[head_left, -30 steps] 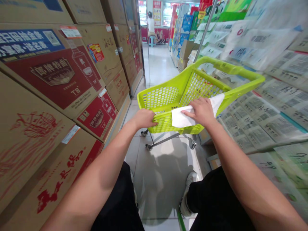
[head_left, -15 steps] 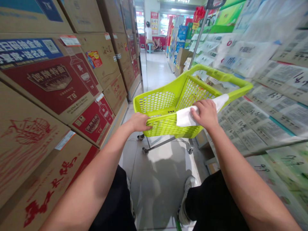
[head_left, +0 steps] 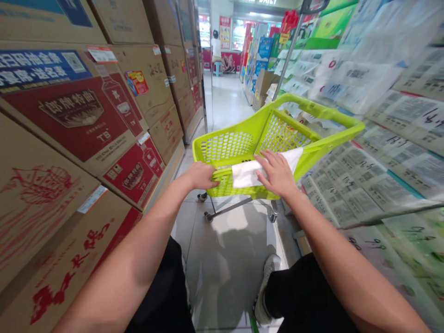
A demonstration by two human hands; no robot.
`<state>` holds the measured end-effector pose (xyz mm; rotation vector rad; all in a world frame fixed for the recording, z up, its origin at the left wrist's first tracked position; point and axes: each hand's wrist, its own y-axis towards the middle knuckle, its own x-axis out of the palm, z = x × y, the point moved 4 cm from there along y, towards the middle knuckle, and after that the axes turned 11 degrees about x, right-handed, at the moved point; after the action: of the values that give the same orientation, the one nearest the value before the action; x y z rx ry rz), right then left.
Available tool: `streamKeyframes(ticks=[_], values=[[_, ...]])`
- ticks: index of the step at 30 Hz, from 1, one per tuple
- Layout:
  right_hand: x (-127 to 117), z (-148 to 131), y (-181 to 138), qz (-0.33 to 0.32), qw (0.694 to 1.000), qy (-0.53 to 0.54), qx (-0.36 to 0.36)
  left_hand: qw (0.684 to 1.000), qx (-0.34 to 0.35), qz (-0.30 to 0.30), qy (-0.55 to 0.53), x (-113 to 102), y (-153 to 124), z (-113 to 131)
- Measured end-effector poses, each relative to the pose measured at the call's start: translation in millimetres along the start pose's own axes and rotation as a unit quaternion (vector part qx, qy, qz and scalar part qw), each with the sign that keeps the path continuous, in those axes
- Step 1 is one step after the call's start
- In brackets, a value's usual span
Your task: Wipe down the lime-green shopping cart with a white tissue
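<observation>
A lime-green plastic shopping cart [head_left: 222, 141] stands in front of me, with perforated basket sides and a grey wheeled frame. My left hand [head_left: 202, 177] is closed around the near left corner of its rim, thumb on the outer side. Over the near rim lies a white cloth [head_left: 244, 175], which my right hand [head_left: 277, 173] presses against the edge. Its fingers reach over the top of the rim while the thumb stays outside. Part of the cloth trails to the right behind that hand.
Stacked cardboard cartons [head_left: 71, 118] line the left side. Packaged paper goods [head_left: 360, 171] with handwritten prices fill the right. A metal pole [head_left: 287, 60] rises behind the cart. Further along the tiled aisle [head_left: 229, 101], a person [head_left: 216, 46] sits on a blue stool [head_left: 218, 68].
My right hand has slid left along the near rim, carrying the white cloth with it. My left hand keeps its place on the corner, and the cart has hardly moved.
</observation>
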<state>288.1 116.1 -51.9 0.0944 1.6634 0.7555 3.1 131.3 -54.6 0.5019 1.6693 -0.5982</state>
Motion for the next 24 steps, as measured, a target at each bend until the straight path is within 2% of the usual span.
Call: streamKeyframes(ticks=[4, 6, 8, 10, 14, 16, 19, 24], values=[[-16, 62, 8, 0.092, 0.989, -0.033, 0.114, 1.000, 0.000, -0.003, 0.000, -1, -1, 2], [-18, 70, 7, 0.125, 0.980, -0.039, 0.147, 1.000, 0.001, 0.010, 0.001, -3, -2, 7], [-12, 57, 4, 0.127, 0.980, -0.030, 0.149, 1.000, 0.000, 0.026, 0.000, -5, -2, 12], [-1, 29, -2, 0.100, 0.987, -0.009, 0.126, 0.999, -0.004, 0.037, -0.003, -6, -1, 17], [18, -34, -13, 0.017, 0.999, 0.033, 0.030, 0.999, 0.000, 0.044, -0.013, -7, -1, 22], [19, -45, -14, -0.007, 0.999, 0.033, -0.007, 0.999, 0.003, 0.045, -0.017, -8, -1, 22], [10, -23, -8, -0.007, 1.000, 0.010, -0.006, 0.999, 0.011, 0.034, -0.020, -7, -2, 20], [-9, 50, 7, 0.067, 0.992, -0.033, 0.106, 0.999, 0.026, 0.041, -0.025, -6, -2, 25]])
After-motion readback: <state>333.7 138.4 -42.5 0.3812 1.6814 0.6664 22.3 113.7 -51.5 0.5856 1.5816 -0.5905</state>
